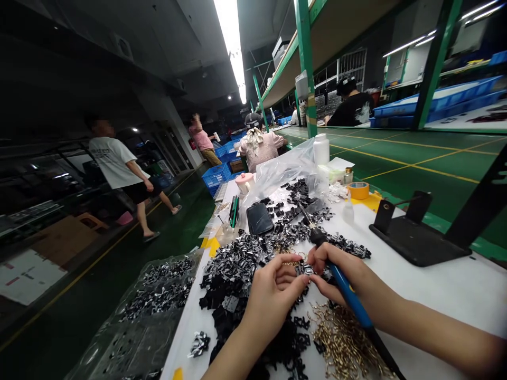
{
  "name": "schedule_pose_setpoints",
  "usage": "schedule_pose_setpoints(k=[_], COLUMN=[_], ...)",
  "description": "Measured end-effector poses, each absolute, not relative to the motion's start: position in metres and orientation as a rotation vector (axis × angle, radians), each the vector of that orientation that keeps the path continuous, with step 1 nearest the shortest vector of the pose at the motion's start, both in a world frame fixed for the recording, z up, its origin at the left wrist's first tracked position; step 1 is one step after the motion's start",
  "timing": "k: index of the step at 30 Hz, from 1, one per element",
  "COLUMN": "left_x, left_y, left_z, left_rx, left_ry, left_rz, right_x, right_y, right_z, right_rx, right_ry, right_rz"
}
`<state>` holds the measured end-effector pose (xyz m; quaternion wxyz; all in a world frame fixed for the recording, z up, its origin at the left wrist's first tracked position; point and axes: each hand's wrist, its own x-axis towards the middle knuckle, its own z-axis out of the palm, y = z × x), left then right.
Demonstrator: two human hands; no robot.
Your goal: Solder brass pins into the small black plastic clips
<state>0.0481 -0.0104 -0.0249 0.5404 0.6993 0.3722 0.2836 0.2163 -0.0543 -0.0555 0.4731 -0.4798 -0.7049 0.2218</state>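
My left hand [273,290] pinches a small black-and-silver part [306,268] between thumb and fingers. My right hand [352,272] meets it from the other side, its fingertips at the same part. A soldering iron with a blue handle [352,298] is tucked in my right hand, its metal tip pointing up and away and its dark cord trailing toward me. Around my left hand spreads a heap of black and silver parts [237,258]. Below my right hand lies a pile of curved brass-coloured pieces [344,343].
A phone [259,218], pens [234,211], a tape roll [358,190], a white bottle [321,150] and a black metal stand [420,237] are on the white table. Left of its edge sits a clear tray [138,327] of parts. One person [119,163] walks in the aisle; others sit farther off.
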Motion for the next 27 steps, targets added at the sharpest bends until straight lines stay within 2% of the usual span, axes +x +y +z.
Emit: schedule_pose_setpoints(k=[9,21,27], left_x=[0.0467,0.0472,0.0452], left_y=[-0.0097,-0.0074,-0.0028], left_z=[-0.0262,-0.0222,-0.0204], left_rx=[1.593,1.405,1.336], left_ry=[0.873,0.816,0.956], left_rz=[0.647,0.66,0.632], right_x=[0.2168,0.2185,0.2183], right_y=[-0.0534,-0.0544,-0.0562], right_z=[-0.0559,-0.0551,-0.0531], right_rx=[-1.187,-1.185,-1.219], right_ry=[-1.758,-1.829,-1.915], right_rz=[0.536,0.365,0.261])
